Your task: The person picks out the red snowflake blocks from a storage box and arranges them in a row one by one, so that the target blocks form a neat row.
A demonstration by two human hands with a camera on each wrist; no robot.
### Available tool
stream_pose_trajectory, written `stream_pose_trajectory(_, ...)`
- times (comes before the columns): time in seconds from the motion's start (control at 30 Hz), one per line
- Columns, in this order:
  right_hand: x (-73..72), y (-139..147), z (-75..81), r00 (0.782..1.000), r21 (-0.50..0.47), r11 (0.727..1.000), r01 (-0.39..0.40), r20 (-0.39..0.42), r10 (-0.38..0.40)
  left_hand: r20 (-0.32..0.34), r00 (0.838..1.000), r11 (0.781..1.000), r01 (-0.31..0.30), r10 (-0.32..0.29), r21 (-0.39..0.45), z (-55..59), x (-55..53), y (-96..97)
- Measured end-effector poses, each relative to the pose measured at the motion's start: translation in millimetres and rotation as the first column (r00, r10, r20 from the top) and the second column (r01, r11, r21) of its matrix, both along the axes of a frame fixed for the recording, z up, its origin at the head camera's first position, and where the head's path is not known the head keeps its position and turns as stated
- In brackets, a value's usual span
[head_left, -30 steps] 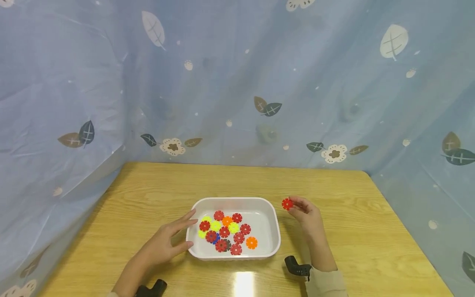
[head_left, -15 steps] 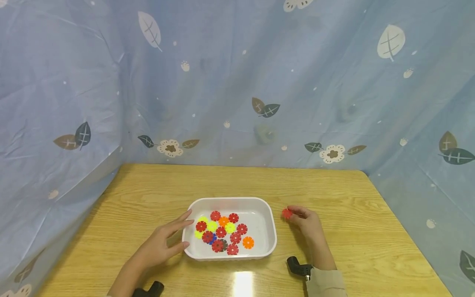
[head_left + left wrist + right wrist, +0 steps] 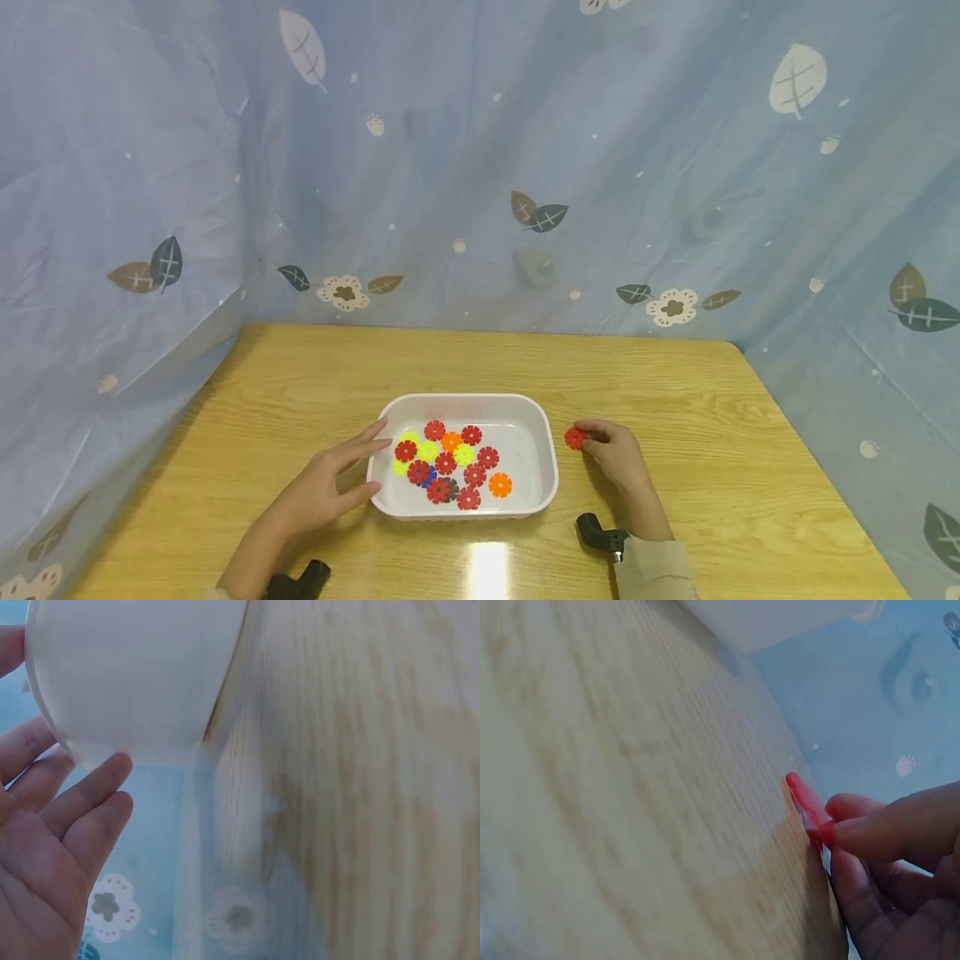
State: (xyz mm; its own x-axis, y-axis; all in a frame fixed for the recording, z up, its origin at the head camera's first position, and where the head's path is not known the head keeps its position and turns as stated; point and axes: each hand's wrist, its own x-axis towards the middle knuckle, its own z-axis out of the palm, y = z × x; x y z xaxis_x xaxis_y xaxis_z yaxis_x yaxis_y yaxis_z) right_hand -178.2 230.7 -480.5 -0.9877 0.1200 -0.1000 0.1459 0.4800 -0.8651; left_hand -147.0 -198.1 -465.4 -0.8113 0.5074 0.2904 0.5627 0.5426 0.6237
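In the head view my right hand (image 3: pixel 618 454) pinches a red snowflake disc (image 3: pixel 574 438), a small toothed plastic piece, just right of the white tray (image 3: pixel 536 500). The right wrist view shows this disc (image 3: pixel 804 801) tilted, its lower edge close over the wooden tabletop, between thumb and fingertips. My left hand (image 3: pixel 326 487) rests at the tray's left end, thumb and fingers spread along the rim. From the left wrist, fingertips (image 3: pixel 112 769) touch the outer wall of the tray (image 3: pixel 135 682). Inside lie several more discs: red, yellow, orange (image 3: pixel 500 485), blue and dark grey.
The wooden table (image 3: pixel 712 450) reaches back to a blue patterned curtain (image 3: pixel 450 167), which also hangs along both sides. A black wrist mount (image 3: pixel 600 535) sits by the right forearm, and another black mount (image 3: pixel 300 581) by the left.
My right hand has brought the red disc down toward the table and slightly nearer me, tilting it on the way. The left hand stays at the tray's rim. The view shifts a little.
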Motion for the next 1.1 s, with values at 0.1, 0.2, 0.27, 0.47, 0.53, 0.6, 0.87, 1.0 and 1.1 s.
stream_pose_trajectory(0.1, -0.5, -0.4, 1.3, 1.0, 0.023, 1.0, 0.001, -0.007, -0.001, -0.007, 1.0, 1.0, 0.008, -0.008, 0.007, 0.2, 0.1, -1.0)
stream_pose_trajectory(0.2, -0.1, 0.3, 3.5, 1.0, 0.003, 1.0, 0.004, -0.024, -0.004, -0.009, 1.0, 1.0, 0.018, -0.018, 0.01, -0.2, -1.2, -1.2)
stream_pose_trajectory(0.27, 0.0, -0.6, 7.0, 0.999, -0.029, 1.0, -0.006, -0.049, 0.005, -0.005, 1.0, 1.0, 0.02, -0.02, 0.012, -0.2, -1.7, -1.2)
stream_pose_trajectory(0.47, 3.1, -11.6, 24.2, 0.992, -0.167, 0.983, -0.07, -0.112, 0.052, 0.014, 1.0, 1.0, 0.016, -0.016, 0.012, -0.3, -2.2, -1.9)
stream_pose_trajectory(0.53, 4.6, -16.3, 30.1, 0.988, -0.214, 0.972, -0.097, -0.139, 0.068, 0.013, 1.0, 1.0, 0.016, -0.016, 0.011, -0.8, -2.4, -2.3)
stream_pose_trajectory(0.6, 6.1, -20.9, 35.4, 0.98, -0.25, 0.959, -0.134, -0.175, 0.092, 0.011, 1.0, 1.0, 0.015, -0.015, 0.013, -1.3, -2.5, -2.5)
stream_pose_trajectory(0.87, 12.8, -47.9, 45.3, 0.908, -0.335, 0.871, -0.359, -0.341, 0.243, 0.006, 1.0, 1.0, 0.0, 0.0, 0.006, -1.9, -1.3, -4.5)
stream_pose_trajectory(1.0, 16.2, -66.0, 43.9, 0.86, -0.384, 0.788, -0.482, -0.377, 0.343, 0.013, 1.0, 1.0, -0.008, 0.008, 0.004, -2.4, -1.2, -3.9)
stream_pose_trajectory(1.1, 16.7, -79.0, 42.6, 0.825, -0.411, 0.724, -0.554, -0.388, 0.41, 0.018, 1.0, 1.0, -0.004, 0.004, 0.007, -2.4, -1.5, -2.5)
